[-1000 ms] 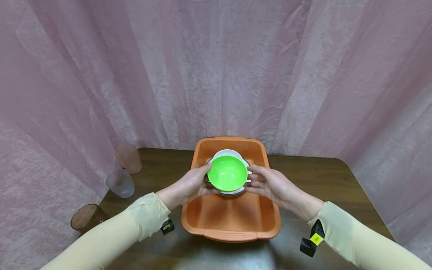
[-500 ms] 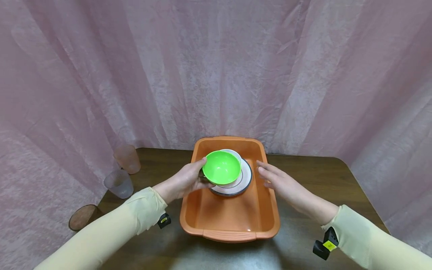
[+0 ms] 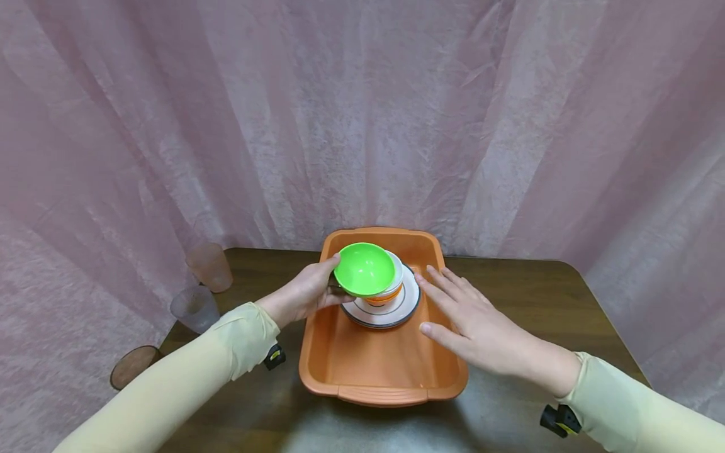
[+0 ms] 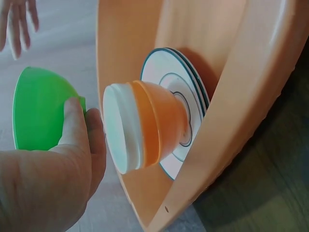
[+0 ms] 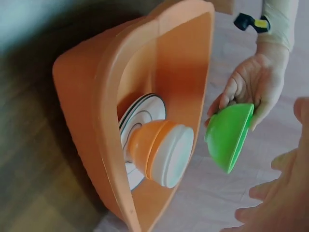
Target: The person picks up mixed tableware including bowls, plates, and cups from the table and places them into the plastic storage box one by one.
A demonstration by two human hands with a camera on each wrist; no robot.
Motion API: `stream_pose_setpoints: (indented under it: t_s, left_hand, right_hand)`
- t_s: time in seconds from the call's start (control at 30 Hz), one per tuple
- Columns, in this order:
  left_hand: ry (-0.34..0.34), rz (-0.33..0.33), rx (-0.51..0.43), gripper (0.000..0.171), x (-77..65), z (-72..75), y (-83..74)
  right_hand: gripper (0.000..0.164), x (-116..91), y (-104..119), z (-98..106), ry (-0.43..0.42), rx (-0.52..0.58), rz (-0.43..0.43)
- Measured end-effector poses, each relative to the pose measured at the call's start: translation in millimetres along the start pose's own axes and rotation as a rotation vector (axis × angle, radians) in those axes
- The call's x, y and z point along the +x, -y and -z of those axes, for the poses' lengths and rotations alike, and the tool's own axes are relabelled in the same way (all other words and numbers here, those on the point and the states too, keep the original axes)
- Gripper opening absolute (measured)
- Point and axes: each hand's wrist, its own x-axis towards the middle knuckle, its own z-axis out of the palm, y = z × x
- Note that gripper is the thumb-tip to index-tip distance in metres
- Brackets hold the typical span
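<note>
My left hand (image 3: 308, 289) grips a green bowl (image 3: 365, 269) by its left side, thumb at the rim and fingers beneath. In the wrist views the bowl hangs apart from the stack under it. That stack has white bowls (image 4: 120, 128) on top of orange bowls (image 4: 161, 118), standing on white plates (image 3: 391, 311) with dark rims. The plates lie inside an orange basin (image 3: 385, 365). My right hand (image 3: 476, 321) is spread with fingers extended over the basin's right side, holding nothing.
Three cups stand along the table's left edge: a peach one (image 3: 209, 267), a clear one (image 3: 195, 308) and a brown one (image 3: 133, 366), partly behind the left sleeve. A pink curtain (image 3: 362, 126) hangs behind the wooden table (image 3: 521, 289).
My right hand has let go of the green bowl, moved right and spread its fingers. The left hand has carried the bowl left and up, showing more of the plates and the orange bowls.
</note>
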Motion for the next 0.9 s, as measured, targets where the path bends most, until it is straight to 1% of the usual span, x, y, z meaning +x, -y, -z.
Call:
stream_pose_setpoints:
  t_s: [0.07, 0.13, 0.27, 0.33, 0.5, 0.57, 0.67, 0.9]
  left_hand:
    - [-0.002, 0.002, 0.005, 0.058, 2.2, 0.5, -0.4]
    - [-0.01, 0.006, 0.006, 0.058, 4.5, 0.4, -0.8]
    - [-0.013, 0.012, 0.008, 0.058, 9.6, 0.1, -1.5]
    - [-0.004, 0.017, 0.016, 0.057, 12.2, 0.1, -2.6]
    - [0.027, 0.015, 0.071, 0.054, 19.5, 0.5, -7.6]
    - [0.029, 0.001, 0.103, 0.054, 23.5, 1.1, -9.8]
    - [0.014, -0.011, 0.156, 0.053, 30.8, 2.2, -13.3]
    - [-0.041, -0.011, 0.335, 0.05, 47.1, 3.4, -20.9]
  right_hand:
    - [0.074, -1, 1, -1, 0.003, -0.1, 0.047]
    - [0.076, -1, 2, -2, 0.005, -0.174, 0.091]
    - [0.076, -1, 2, -3, 0.004, -0.251, 0.136]
    - [0.076, 0, 2, -4, 0.004, -0.265, 0.14]
    - [0.077, 1, 0, -5, 0.011, -0.272, 0.123]
    - [0.076, 2, 0, -6, 0.014, -0.268, 0.12]
    - [0.076, 2, 0, -6, 0.022, -0.266, 0.12]
    - [0.076, 4, 0, -7, 0.029, -0.276, 0.119]
